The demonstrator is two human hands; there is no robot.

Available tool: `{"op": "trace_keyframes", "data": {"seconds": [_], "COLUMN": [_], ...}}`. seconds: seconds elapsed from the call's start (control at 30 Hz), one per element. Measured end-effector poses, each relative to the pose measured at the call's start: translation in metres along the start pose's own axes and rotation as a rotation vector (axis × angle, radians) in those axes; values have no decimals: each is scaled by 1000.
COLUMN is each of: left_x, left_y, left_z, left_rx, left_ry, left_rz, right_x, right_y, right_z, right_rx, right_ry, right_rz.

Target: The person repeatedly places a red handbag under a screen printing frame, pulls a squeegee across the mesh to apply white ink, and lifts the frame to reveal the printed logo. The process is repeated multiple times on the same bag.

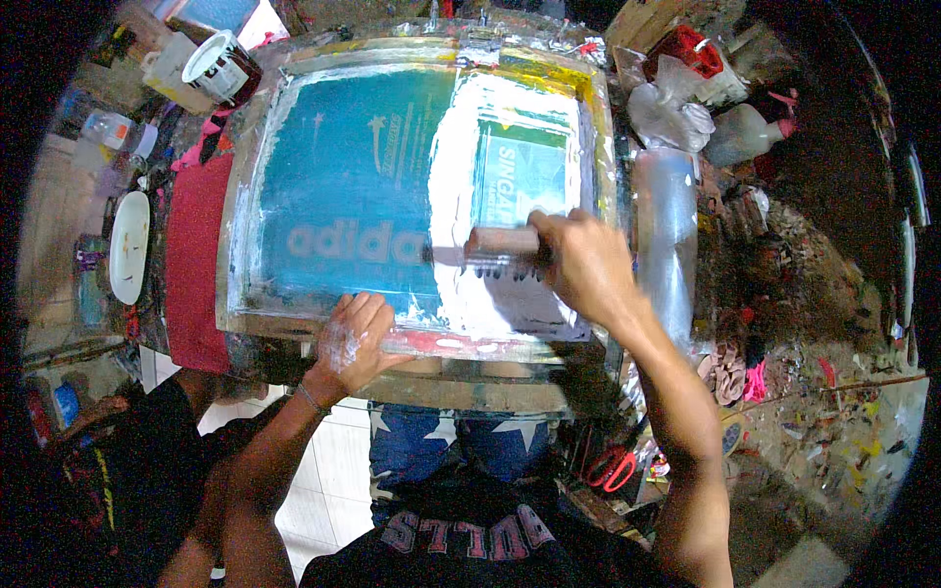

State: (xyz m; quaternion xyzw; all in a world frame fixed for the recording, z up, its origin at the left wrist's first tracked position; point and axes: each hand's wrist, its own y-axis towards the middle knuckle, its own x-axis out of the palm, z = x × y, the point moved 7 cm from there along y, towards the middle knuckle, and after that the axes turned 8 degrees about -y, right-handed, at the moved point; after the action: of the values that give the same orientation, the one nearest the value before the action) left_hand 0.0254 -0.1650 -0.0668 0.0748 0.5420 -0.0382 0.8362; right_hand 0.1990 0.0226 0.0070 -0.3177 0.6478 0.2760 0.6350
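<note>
A screen printing frame (231,257) with teal mesh (343,147) lies across the worktable. White ink (453,196) covers a broad band of the mesh and much of its right side. My right hand (588,265) is closed round the wooden handle of a squeegee (504,243), over the inked right part; the squeegee is slightly blurred. My left hand (355,335), smeared with white, grips the frame's near edge, its fingers over the rim and its thumb along the side. Pale lettering shows in the mesh.
A red cloth (199,255) and a white oval dish (129,247) lie left of the frame. An ink tub (222,69) stands at the far left, a plastic-wrapped roll (667,245) to the right. Red-handled scissors (610,468) lie near the front. Another person's dark sleeve (147,461) shows at lower left.
</note>
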Motion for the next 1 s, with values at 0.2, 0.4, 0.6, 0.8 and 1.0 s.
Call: {"op": "trace_keyframes", "data": {"seconds": [0.2, 0.4, 0.6, 0.8, 1.0], "left_x": [3, 2, -3, -3, 0], "left_y": [-4, -4, 2, 1, 1], "left_z": [-4, -4, -1, -2, -4], "left_rx": [8, -14, 11, -3, -29], "left_ry": [-84, -133, -128, -116, -102], "left_rz": [35, 17, 27, 8, -24], "right_x": [-11, 19, 10, -10, 13], "right_y": [101, 73, -3, 107, 81], "right_z": [51, 34, -8, 49, 31], "right_rx": [31, -26, -139, 32, -45], "right_ry": [-100, -143, 22, -100, -163], "right_rz": [273, 258, 123, 231, 203]}}
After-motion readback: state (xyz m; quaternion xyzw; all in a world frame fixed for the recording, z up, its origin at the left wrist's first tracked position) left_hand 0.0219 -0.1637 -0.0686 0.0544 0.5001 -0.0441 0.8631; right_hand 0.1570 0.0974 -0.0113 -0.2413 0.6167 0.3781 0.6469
